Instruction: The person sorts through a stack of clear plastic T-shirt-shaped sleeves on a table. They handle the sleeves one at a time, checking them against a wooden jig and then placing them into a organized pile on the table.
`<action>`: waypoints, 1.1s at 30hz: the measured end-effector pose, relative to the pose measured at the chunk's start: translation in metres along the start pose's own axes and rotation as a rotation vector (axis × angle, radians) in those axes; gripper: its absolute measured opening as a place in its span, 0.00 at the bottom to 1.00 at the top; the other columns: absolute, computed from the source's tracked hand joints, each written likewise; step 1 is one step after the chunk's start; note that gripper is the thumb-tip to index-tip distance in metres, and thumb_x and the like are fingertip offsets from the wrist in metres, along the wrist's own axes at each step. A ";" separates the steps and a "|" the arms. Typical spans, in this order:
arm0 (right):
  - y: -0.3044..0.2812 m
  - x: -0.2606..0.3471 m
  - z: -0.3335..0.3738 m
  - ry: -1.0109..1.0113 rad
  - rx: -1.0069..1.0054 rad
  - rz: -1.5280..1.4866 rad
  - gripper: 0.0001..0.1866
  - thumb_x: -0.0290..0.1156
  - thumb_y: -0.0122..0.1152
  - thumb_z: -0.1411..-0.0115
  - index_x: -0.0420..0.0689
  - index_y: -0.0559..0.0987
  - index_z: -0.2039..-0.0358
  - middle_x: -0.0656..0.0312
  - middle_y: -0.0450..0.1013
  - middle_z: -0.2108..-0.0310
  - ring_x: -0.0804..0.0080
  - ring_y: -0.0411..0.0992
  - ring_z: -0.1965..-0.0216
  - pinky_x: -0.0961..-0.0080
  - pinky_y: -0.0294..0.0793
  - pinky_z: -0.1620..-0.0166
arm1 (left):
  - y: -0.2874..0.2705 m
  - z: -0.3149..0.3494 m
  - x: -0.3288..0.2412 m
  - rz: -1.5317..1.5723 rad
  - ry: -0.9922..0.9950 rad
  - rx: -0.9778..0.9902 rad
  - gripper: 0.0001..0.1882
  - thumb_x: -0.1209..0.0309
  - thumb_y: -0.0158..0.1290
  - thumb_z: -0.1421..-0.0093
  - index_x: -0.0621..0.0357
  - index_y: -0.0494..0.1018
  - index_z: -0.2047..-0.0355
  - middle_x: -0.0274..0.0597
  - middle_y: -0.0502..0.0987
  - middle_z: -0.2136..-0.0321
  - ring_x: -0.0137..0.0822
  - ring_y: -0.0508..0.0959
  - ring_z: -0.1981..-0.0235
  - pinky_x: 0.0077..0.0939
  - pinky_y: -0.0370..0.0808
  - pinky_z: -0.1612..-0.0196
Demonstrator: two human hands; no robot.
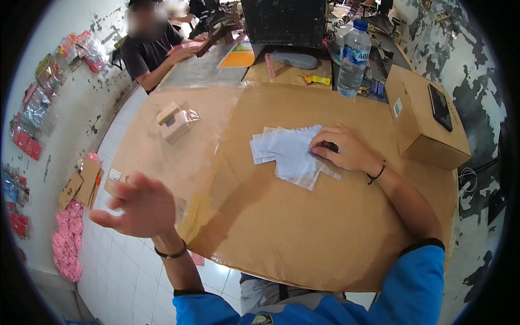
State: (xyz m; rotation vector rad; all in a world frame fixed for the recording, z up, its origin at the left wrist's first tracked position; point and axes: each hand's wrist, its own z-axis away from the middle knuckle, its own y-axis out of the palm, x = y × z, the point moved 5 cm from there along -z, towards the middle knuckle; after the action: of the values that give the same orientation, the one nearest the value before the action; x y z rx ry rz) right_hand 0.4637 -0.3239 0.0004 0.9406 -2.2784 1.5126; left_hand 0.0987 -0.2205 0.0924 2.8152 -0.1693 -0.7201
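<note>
A loose pile of small clear plastic bags with pale paper-like sheets in them (290,151) lies flat on the brown covered tabletop (254,227). At the pile's right side rests my right hand (344,149), thumb and forefinger pinched on the edge of one bag; the curled fingers partly hide the grip. My left hand (138,206) is raised over the table's left edge, away from the pile. Its fingers are spread with nothing in them, and they look slightly blurred.
A small pink box (174,125) in clear wrap sits at the left. A water bottle (353,59) stands at the back right, beside a cardboard carton (420,122) with a black phone (440,107) on top. Across the table a person (154,54) works near an orange sheet (237,57).
</note>
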 end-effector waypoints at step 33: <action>0.009 0.081 0.027 -0.270 0.341 -0.729 0.07 0.33 0.73 0.41 0.53 0.87 0.61 0.68 0.84 0.62 0.72 0.80 0.58 0.68 0.75 0.53 | -0.088 -0.005 0.217 -1.357 -0.496 0.404 0.21 0.52 0.63 0.41 0.51 0.83 0.54 0.43 0.75 0.61 0.46 0.78 0.56 0.41 0.75 0.54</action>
State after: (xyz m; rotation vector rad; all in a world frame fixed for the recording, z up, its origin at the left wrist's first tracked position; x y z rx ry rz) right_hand 0.4007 -0.3766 0.0251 1.9031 -1.5265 1.4895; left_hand 0.2954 -0.1709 -0.0244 2.6675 1.8150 -1.7304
